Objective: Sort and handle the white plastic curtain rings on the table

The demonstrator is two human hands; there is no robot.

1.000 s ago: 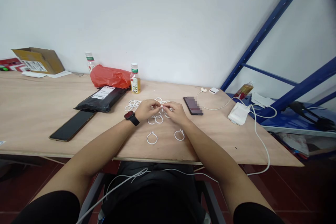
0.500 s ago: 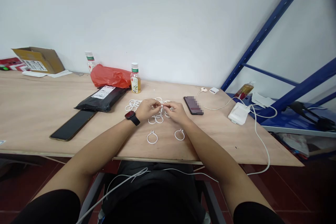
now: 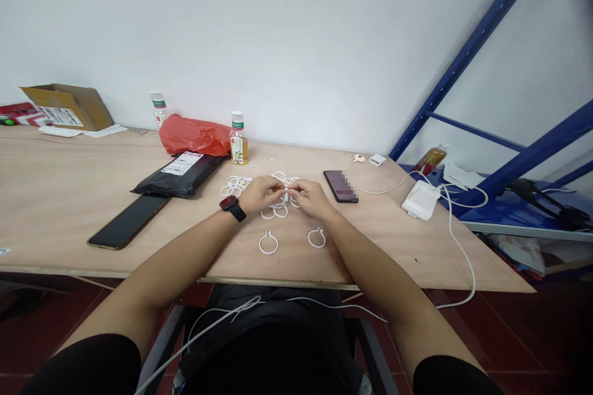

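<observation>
Head camera view, looking down at a person seated at a pale plywood table (image 3: 69, 197). Both forearms reach forward to the middle of the table. The left hand (image 3: 260, 194), with a black smartwatch (image 3: 233, 208) on its wrist, and the right hand (image 3: 312, 199) meet with a narrow pinching grip. Their fingertips close from either side on a small white plastic piece (image 3: 286, 195), mostly hidden by the fingers, so its exact shape cannot be told.

Directly beneath and around the hands lies a loose, overlapping cluster of thin white plastic rings (image 3: 236, 185). Two separate rings, each with a small clip at the top, lie flat nearer the person: one (image 3: 268, 243) below the left hand and one (image 3: 316, 237) below the right.

Left of the rings are a black plastic mailer with a white label (image 3: 180, 174) and a black smartphone (image 3: 128, 221). Behind them stand a crumpled red plastic bag (image 3: 194, 136) and a small bottle of yellow liquid (image 3: 238, 142). To the right, a dark phone (image 3: 341, 186) lies just beside the right hand.
</observation>
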